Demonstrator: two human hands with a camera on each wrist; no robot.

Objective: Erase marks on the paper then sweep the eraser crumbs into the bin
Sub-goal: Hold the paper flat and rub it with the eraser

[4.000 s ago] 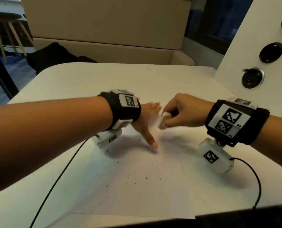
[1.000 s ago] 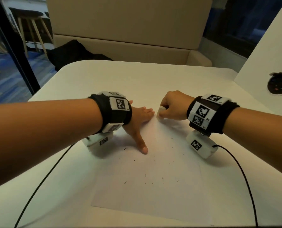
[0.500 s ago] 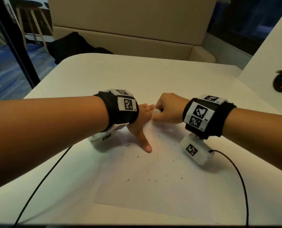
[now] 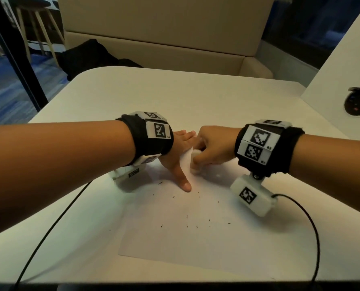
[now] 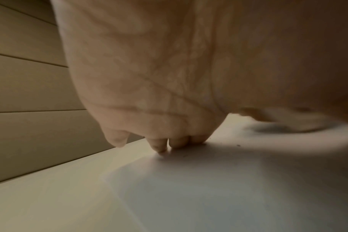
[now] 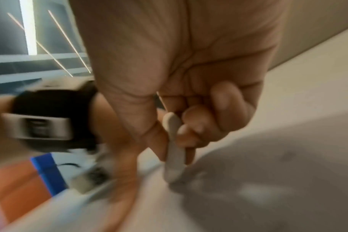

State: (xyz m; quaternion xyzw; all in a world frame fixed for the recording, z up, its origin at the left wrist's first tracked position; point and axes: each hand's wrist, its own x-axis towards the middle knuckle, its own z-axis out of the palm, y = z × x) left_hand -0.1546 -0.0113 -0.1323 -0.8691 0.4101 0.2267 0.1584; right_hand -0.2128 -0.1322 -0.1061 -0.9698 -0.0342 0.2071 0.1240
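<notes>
one paper (image 4: 196, 238), one eraser (image 4: 196, 159), two hands (image 4: 176, 152)

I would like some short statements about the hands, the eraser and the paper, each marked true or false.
1. The right hand pinches the white eraser. True.
2. The left hand is lifted clear of the paper. False: it presses on the paper, fingers spread.
3. Dark eraser crumbs lie scattered on the paper. True.
4. The eraser lies loose on the table. False: it is held, its tip on the paper.
5. A bin stands on the table beside the paper. False: no bin shows there.
</notes>
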